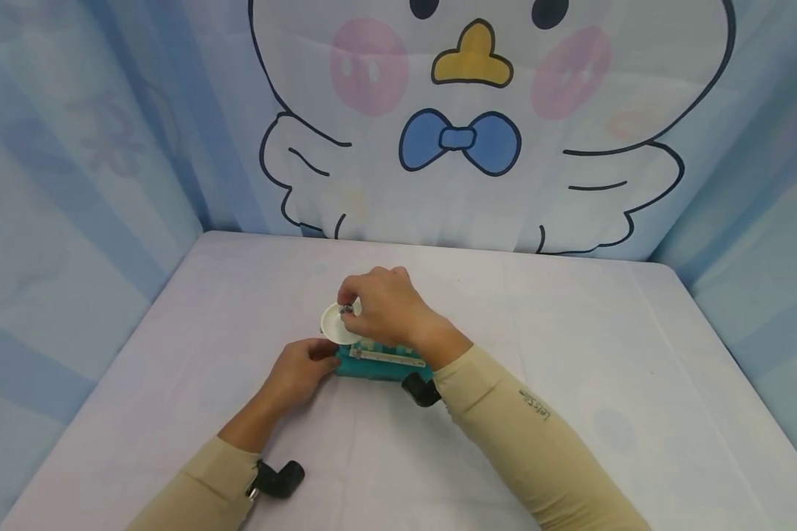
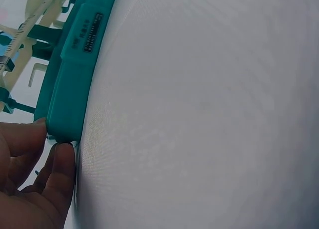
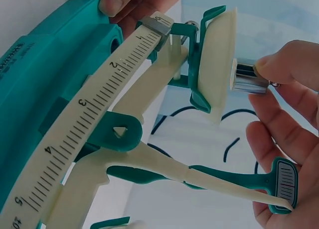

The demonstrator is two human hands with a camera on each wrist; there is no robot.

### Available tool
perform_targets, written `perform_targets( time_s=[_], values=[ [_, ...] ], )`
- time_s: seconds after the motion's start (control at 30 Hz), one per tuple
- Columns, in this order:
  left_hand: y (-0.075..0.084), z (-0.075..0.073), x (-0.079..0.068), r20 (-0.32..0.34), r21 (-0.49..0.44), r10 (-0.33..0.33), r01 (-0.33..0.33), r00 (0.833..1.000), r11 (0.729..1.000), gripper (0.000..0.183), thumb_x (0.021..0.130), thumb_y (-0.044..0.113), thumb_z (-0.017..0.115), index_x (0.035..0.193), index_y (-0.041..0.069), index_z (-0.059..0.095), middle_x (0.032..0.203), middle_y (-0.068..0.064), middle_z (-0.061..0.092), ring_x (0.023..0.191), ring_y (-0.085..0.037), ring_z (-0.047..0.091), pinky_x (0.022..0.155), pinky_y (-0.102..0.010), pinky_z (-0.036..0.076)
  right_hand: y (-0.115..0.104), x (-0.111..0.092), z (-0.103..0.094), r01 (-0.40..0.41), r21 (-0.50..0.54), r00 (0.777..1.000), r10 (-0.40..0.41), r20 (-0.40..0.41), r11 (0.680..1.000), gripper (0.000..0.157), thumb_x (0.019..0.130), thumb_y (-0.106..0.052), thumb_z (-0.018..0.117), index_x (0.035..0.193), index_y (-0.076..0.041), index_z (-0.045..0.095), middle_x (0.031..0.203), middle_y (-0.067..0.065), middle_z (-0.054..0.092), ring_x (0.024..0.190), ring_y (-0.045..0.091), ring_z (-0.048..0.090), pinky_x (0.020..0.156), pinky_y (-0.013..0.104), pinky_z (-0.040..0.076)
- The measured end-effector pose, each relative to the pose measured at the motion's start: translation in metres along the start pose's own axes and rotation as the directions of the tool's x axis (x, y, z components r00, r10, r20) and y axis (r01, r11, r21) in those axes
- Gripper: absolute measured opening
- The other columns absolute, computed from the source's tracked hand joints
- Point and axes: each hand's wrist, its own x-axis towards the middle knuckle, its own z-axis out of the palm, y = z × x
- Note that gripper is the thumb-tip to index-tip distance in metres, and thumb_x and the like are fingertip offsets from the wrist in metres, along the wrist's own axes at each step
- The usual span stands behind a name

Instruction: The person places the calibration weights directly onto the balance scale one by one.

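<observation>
A teal balance scale (image 1: 378,371) with cream parts stands on the table. My left hand (image 1: 302,371) grips the left end of its base (image 2: 70,84) between thumb and fingers. With thumb and fingertips my right hand (image 1: 390,306) pinches a small shiny metal weight (image 3: 250,79), a cylinder with a little hook on its end. The weight's flat face is right at the dish of the left pan (image 1: 333,328). In the right wrist view, a graduated beam (image 3: 99,94) and a pointer plate (image 3: 285,181) show. My right hand and forearm hide the scale's right side in the head view.
A pale cloth covers the table (image 1: 571,413). Patterned curtains (image 1: 73,184) hang at the back and both sides. Black wrist cameras (image 1: 279,479) stick out from both sleeves, the right one close to the scale's front edge.
</observation>
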Motion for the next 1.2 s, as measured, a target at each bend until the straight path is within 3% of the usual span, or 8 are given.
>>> perform_targets(
  time_s=[0.43, 0.77, 0.97, 1.2],
  values=[
    [0.002, -0.002, -0.004, 0.004, -0.001, 0.033, -0.033, 0.999, 0.999, 0.031, 0.096, 0.010, 0.063, 0.123, -0.005, 0.066, 0.121, -0.018, 0.067, 0.120, -0.035, 0.058, 0.102, -0.051, 0.044, -0.004, 0.004, 0.003, -0.047, -0.070, 0.997, 0.051, 0.052, 0.996, 0.016, 0.094, -0.027, 0.064, 0.105, -0.019, 0.072, 0.100, -0.007, 0.072, 0.097, 0.015, 0.057, 0.092, 0.042, 0.038],
    [0.002, -0.002, -0.003, -0.002, 0.004, 0.030, -0.030, 1.000, 1.000, 0.030, 0.096, 0.010, 0.063, 0.122, -0.005, 0.067, 0.119, -0.017, 0.068, 0.119, -0.034, 0.058, 0.103, -0.052, 0.043, -0.003, 0.004, 0.002, -0.048, -0.063, 0.996, 0.052, 0.075, 0.997, 0.017, 0.095, -0.027, 0.065, 0.108, -0.017, 0.070, 0.102, -0.006, 0.071, 0.098, 0.017, 0.058, 0.093, 0.042, 0.040],
    [0.002, -0.001, -0.003, -0.002, 0.010, 0.031, -0.031, 1.000, 0.999, 0.031, 0.095, 0.009, 0.062, 0.122, -0.005, 0.066, 0.120, -0.017, 0.068, 0.119, -0.035, 0.058, 0.104, -0.052, 0.042, 0.000, 0.000, -0.002, -0.049, -0.014, 0.997, 0.050, 0.055, 0.999, 0.022, 0.095, -0.029, 0.066, 0.113, -0.017, 0.070, 0.111, -0.005, 0.071, 0.103, 0.018, 0.058, 0.096, 0.044, 0.040],
    [0.002, 0.001, -0.002, 0.002, 0.023, -0.015, 0.015, 1.000, 1.000, 0.033, 0.097, 0.010, 0.061, 0.127, -0.004, 0.064, 0.125, -0.017, 0.066, 0.123, -0.035, 0.056, 0.106, -0.054, 0.041, 0.007, -0.014, -0.011, -0.069, 0.056, 0.998, 0.069, 0.017, 0.996, 0.026, 0.094, -0.026, 0.069, 0.116, -0.014, 0.070, 0.115, -0.001, 0.070, 0.109, 0.020, 0.058, 0.101, 0.044, 0.041]
  ],
)
